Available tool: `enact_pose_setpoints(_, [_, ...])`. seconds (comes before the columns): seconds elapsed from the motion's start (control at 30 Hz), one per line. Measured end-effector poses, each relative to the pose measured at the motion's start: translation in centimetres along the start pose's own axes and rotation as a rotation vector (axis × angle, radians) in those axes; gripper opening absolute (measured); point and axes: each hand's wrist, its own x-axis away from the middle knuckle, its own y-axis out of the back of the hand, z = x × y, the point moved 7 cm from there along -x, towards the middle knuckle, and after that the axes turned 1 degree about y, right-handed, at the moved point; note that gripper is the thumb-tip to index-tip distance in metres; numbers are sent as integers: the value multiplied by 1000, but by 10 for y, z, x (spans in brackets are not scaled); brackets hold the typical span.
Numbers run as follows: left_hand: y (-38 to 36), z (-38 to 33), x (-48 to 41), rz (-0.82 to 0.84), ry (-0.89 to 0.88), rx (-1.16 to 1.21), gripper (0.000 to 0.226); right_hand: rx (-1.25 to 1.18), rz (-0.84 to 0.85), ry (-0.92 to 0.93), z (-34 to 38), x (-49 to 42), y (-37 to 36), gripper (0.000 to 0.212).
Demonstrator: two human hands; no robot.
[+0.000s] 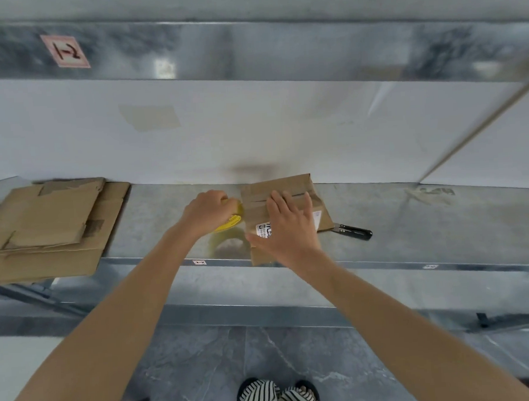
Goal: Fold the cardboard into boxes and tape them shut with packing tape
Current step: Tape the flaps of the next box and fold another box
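Left hand [208, 210]: at mid shelf, just left of the box; it grips the tape, with the fingers curled over the top of the roll and their tips hidden.
Tape [233, 221]: a roll with a yellow core and clear tape, standing on the shelf against the left side of the box, partly covered by the left hand.
Right hand [290, 228]: lies palm down on top of the box; the fingers [276, 201] are straight and slightly spread, pointing far, and press on the cardboard.
Box [257, 197]: brown and folded up, on the shelf right of centre; its near edge reaches the shelf's near rim. A seam runs across the top by the fingertips.
Label [317, 217]: white, stuck on the box, partly under the right hand.
Cardboard [44, 224]: a stack of flat brown sheets at the left end of the shelf, well apart from the box, overhanging the near rim.
Knife [355, 231]: black handle, lying on the shelf just right of the box, its tip at the box's near right corner.
Shelf [153, 215]: grey metal, against a white wall [253, 127].
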Motion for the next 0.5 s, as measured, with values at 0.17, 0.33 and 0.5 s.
enact_pose_setpoints(0.17, [5, 10, 13, 199, -62, 284, 20, -56, -75, -139, 19, -2, 1, 73])
enact_pose_setpoints(0.33, [-1, 11, 39, 275, -111, 303, 12, -80, -9, -2, 6, -3, 7, 62])
enact_pose_setpoints(0.5, [-30, -15, 75, 370, -15, 577, 27, -97, 143, 116, -18, 6, 8, 62])
